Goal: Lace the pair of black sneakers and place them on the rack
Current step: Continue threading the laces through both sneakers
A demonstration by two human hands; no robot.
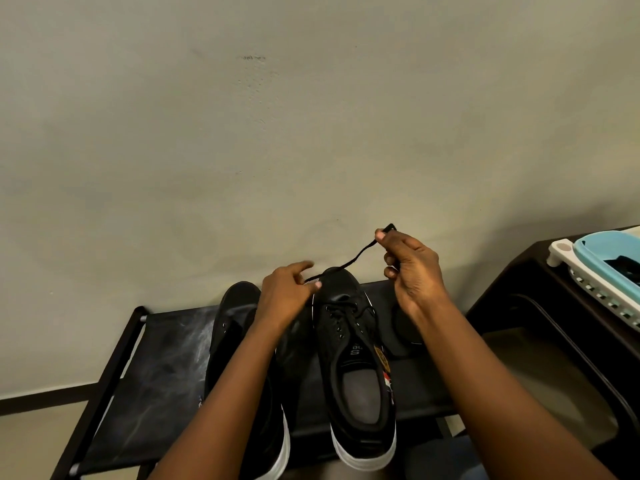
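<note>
Two black sneakers with white soles stand side by side on the black fabric rack [156, 358], toes toward the wall. The right sneaker [356, 368] has a black lace [349, 263] running up and to the right from its toe end. My right hand [408, 268] pinches the far end of that lace, raised above the shoe. My left hand [287, 296] pinches the lace low down, near the shoe's front eyelets. My left forearm crosses the left sneaker [242, 368] and hides much of it.
A pale wall stands right behind the rack. A dark wooden table [512, 282] is at the right, holding a white tray [595, 285] with a light blue tub [609, 251]. A dark flat object [405, 334] lies on the rack right of the shoes.
</note>
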